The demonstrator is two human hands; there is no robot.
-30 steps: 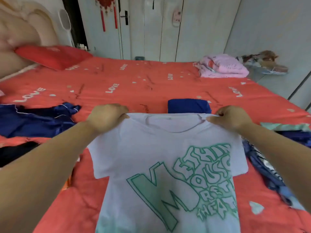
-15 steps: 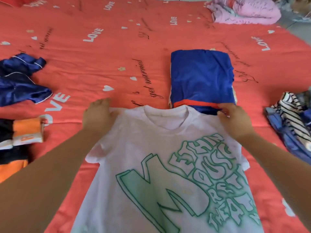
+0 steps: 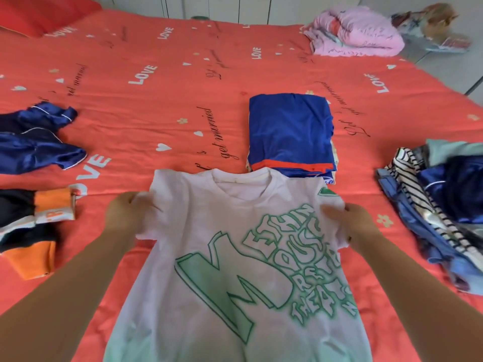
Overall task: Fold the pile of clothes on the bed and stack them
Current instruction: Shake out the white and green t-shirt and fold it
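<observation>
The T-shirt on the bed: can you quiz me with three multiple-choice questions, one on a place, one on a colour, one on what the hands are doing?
1. Where is the folded blue garment? A on the bed, just beyond the T-shirt's collar; B on the floor; C hanging on a door.
2. What colour is the T-shirt's print? A black; B green; C yellow.
3. What are the left hand and right hand doing? A lying flat on the bed; B lifting the blue garment; C each gripping a T-shirt sleeve.
Answers: 1 A, it lies past the neckline; 2 B, the lettering is green; 3 C, each hand's fingers curl on a sleeve.
</observation>
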